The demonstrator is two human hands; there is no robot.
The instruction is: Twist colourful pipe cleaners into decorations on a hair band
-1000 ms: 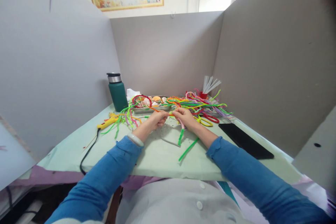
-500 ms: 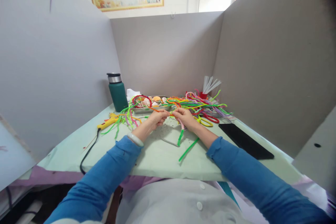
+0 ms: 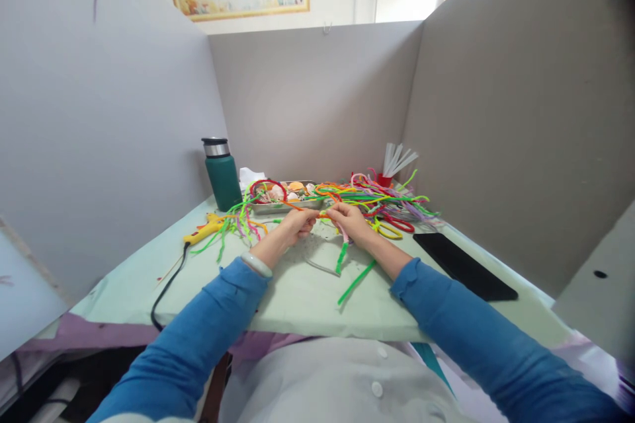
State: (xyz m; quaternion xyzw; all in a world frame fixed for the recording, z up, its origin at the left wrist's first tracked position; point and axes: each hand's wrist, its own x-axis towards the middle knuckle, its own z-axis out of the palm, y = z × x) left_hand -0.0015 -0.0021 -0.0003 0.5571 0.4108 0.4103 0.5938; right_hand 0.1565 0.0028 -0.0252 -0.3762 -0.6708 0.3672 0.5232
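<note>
My left hand [image 3: 299, 223] is closed on an orange pipe cleaner [image 3: 292, 206], its fingers pinched. Close beside it on the right, my right hand [image 3: 347, 221] pinches the same orange strand, with a bit of yellow-green between the two hands. Below the right hand hangs a pink strand with a green end [image 3: 342, 256]. A grey strand [image 3: 322, 268] curves beneath the hands, and a green pipe cleaner [image 3: 356, 283] lies on the table to the right. Behind the hands is a metal tray [image 3: 292, 207] of shells.
At the left stand a green bottle [image 3: 223, 178] and a yellow glue gun [image 3: 203, 229] with a black cord. Many coloured pipe cleaners [image 3: 377, 195] are piled at the back right, near white sticks [image 3: 395, 160] in a red holder. A black flat object [image 3: 464, 266] lies right.
My left hand has shifted very slightly left, opening a small gap between the hands. The grey strand has moved a little.
</note>
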